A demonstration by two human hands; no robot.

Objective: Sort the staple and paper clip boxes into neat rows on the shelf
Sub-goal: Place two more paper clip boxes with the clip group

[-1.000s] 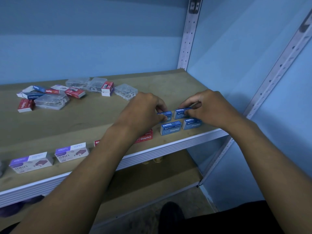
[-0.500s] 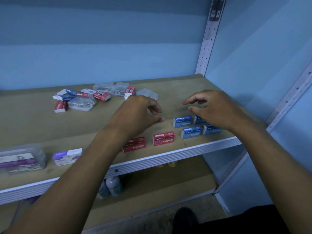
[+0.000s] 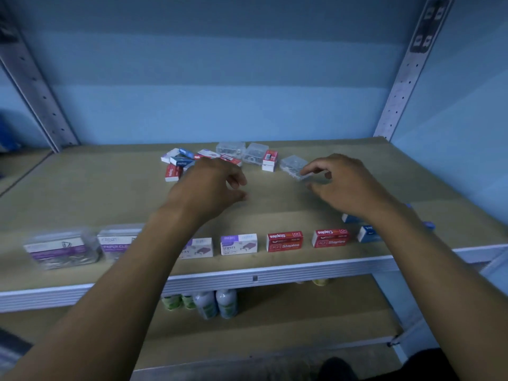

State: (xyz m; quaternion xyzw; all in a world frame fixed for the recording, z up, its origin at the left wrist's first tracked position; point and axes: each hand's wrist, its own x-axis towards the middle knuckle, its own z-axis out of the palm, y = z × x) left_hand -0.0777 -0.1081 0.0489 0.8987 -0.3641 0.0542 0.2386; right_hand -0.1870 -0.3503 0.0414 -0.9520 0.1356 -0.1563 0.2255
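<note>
Fingers of the right hand [image 3: 347, 185] loosely curled beside the clear paper clip box [image 3: 294, 166], lying corner-forward; left hand [image 3: 213, 188] relaxed, holding nothing.

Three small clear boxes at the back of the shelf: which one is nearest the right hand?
The rightmost clear box, set apart in front of the other two. The right hand's fingers reach its near corner.

Dim, bluish light throughout; soft shadows under the hands on the shelf [image 3: 82, 193]; motion blur smears the clear boxes [image 3: 61, 248] at left; wide-angle bending tilts the uprights [image 3: 406, 70].
</note>
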